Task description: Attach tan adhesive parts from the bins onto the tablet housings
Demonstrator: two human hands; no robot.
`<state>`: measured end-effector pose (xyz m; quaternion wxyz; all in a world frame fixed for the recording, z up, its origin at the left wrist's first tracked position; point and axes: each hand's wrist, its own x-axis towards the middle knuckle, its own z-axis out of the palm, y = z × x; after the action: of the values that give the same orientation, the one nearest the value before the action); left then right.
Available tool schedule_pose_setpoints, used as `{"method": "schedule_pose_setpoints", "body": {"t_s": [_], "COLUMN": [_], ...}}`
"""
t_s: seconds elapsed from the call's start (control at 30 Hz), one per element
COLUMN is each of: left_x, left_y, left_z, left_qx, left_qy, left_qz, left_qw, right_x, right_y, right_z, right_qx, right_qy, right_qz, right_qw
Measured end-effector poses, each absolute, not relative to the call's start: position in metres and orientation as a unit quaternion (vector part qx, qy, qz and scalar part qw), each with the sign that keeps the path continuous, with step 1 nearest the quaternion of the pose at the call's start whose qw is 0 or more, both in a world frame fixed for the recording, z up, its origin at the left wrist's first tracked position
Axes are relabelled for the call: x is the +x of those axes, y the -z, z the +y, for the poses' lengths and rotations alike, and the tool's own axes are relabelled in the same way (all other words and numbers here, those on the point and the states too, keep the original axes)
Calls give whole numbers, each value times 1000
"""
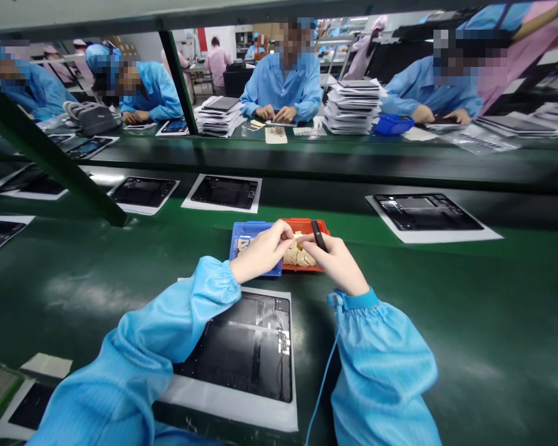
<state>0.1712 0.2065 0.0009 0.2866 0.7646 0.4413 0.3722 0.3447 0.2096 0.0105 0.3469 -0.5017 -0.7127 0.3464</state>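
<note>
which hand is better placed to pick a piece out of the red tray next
Probably the right hand: it comes in at the near right of the red tray, fingers over the tan pieces, while the left hand reaches across the blue tray.

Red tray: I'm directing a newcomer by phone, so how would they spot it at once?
On the green bench, find the black panel between the blue sleeves. Just beyond it, two small trays sit side by side under the hands. The red tray is the right-hand one, holding pale pieces; its neighbour is blue.
</note>
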Motion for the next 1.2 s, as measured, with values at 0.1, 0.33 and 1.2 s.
{"method": "schedule_pose_setpoints", "body": {"t_s": [0.1, 0.33, 1.2], "left_x": [171, 169, 183], "left_y": [-1, -4, 0], "left_z": [207, 204, 255], "left_qx": [769, 787, 781], "left_qy": [-368, -373, -256], "left_qz": [446, 448, 545], "left_qw": [274, 201, 168], "right_x": [344, 340, 384], "right_y": [-12, -14, -59], "right_z": [208, 204, 120], "right_qx": [-490, -499, -615], "right_qy": [-360, -342, -123], "right_qz": [-710, -696, -651], "right_qw": [355, 387, 427]}}
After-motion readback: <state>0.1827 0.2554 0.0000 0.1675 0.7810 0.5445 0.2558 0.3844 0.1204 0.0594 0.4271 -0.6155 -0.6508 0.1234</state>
